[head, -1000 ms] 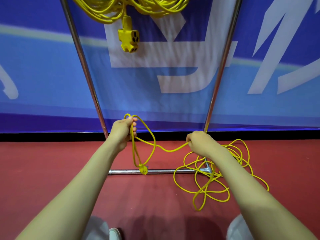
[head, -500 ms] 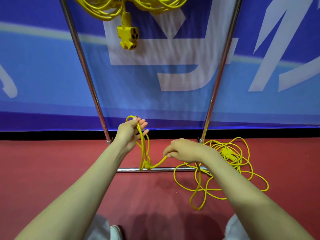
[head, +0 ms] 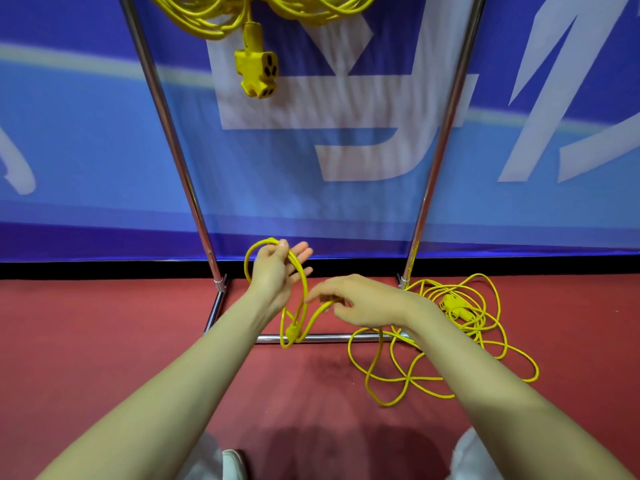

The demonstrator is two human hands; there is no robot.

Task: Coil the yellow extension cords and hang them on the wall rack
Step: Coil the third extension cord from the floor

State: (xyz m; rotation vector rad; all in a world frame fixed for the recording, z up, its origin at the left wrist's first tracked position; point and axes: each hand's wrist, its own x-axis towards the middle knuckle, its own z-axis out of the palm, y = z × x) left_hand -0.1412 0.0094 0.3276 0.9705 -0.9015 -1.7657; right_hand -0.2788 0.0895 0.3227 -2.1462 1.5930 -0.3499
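Your right hand (head: 360,301) has come leftward until it sits just beside your left hand (head: 277,275), and the left fingers, fisted a second ago, have spread wide. Between them runs the yellow extension cord (head: 304,299), a thin, smooth, round cable. It arches over the top of your left hand and lies across the bare palm, carried there with the fingers straight rather than clamped. From the palm it drops in narrow loops that hang in front of the base bar (head: 332,338), with a small plug (head: 292,330) near the bottom. Your right fingers are curled and pinch the cord where it rises from that loop, though blur hides the exact contact.

Behind your right wrist the loose tangle (head: 408,379) of the cord sprawls on the red floor (head: 104,341), by its back edge and the foot of the right upright (head: 446,133), with a chunky connector (head: 453,306) in it. The left upright (head: 166,133) is polished metal tube too. High between them hangs a coiled cord (head: 221,19) with a blocky socket head (head: 258,72) dangling. A blue banner (head: 86,140) with white shapes backs the rack, and a white shoe (head: 233,462) shows at the floor's near edge.
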